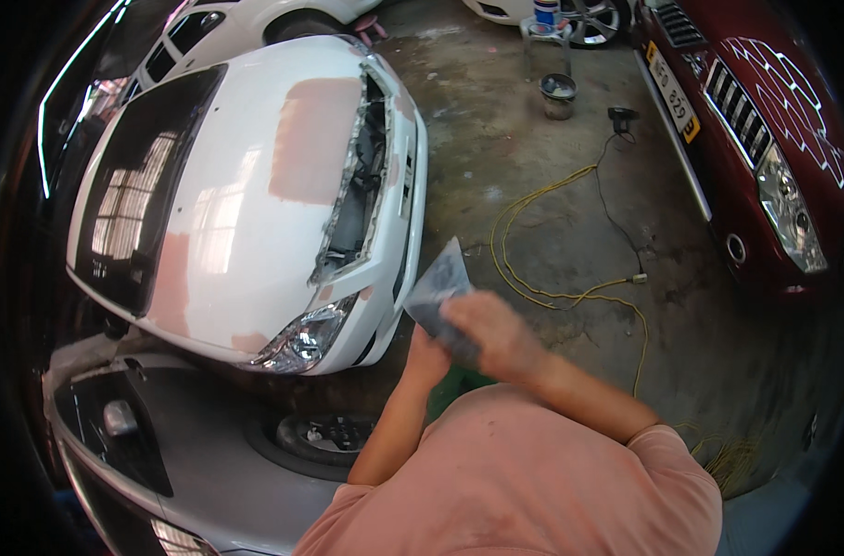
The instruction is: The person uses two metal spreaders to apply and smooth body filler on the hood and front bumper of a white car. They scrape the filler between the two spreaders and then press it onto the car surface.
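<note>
In front of my chest, my two hands hold a thin grey sheet that looks like sandpaper, its upper corner pointing up and away. My right hand is closed on its right side and is a little blurred. Lower down, my left hand grips the sheet's bottom part; the sheet and right hand partly hide its fingers. Just to the left stands a white car with dull pinkish patches on its hood and an open gap at its front. Its clear headlight is nearest to my hands.
A grey car stands at the lower left, a dark red car at the right. On the concrete floor lie a yellow cord and a black power tool. Farther off are a bucket and a stool bearing a can.
</note>
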Demonstrator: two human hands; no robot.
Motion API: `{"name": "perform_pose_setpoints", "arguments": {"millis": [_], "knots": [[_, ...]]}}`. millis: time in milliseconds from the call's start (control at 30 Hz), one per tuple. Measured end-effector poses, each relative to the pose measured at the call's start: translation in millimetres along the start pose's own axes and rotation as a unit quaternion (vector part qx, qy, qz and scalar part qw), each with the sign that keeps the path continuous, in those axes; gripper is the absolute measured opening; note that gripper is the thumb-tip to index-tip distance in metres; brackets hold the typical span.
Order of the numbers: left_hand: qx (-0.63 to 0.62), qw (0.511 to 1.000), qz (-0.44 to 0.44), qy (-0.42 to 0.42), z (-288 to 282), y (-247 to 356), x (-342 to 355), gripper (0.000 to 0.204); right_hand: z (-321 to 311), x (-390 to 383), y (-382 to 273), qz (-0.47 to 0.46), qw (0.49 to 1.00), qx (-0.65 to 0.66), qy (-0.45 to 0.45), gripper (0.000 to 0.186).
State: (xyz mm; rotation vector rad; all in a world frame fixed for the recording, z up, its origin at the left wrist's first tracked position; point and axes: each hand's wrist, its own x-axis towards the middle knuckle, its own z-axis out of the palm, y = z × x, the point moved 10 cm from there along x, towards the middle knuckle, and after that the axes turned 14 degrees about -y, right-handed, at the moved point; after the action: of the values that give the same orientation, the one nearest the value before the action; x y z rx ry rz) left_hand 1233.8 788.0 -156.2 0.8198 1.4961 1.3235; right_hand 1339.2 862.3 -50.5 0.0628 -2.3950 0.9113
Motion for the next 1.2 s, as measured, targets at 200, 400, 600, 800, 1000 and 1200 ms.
{"name": "perform_pose_setpoints", "arguments": {"millis": [200,400,600,800,1000,1200], "knots": [[-0.048,0.993,0.039,0.101,-19.5,-8.7,-31.4,0.043,23.9,15.0,33.6,0.054,0.995,0.079,0.004,0.047],[-0.051,0.983,0.034,0.171,-50.0,-27.8,-79.7,0.049,64.0,27.5,-7.7,-0.051,0.991,0.115,-0.033,0.05],[-0.054,0.966,0.04,0.249,-52.3,-36.6,-143.8,0.047,93.0,12.7,-93.9,-0.167,0.965,0.135,-0.149,0.051],[-0.011,0.953,0.064,0.295,-16.8,-25.9,-188.8,0.053,101.0,6.7,-88.1,-0.097,0.972,0.16,-0.139,0.046],[-0.015,0.922,0.125,0.366,18.9,-46.8,-228.5,0.038,104.0,-21.1,-96.8,-0.058,0.973,0.17,-0.142,0.047],[-0.061,0.937,0.072,0.337,38.7,-59.9,-250.4,0.038,75.7,-76.9,-168.8,-0.126,0.961,0.171,-0.18,0.031]]}}
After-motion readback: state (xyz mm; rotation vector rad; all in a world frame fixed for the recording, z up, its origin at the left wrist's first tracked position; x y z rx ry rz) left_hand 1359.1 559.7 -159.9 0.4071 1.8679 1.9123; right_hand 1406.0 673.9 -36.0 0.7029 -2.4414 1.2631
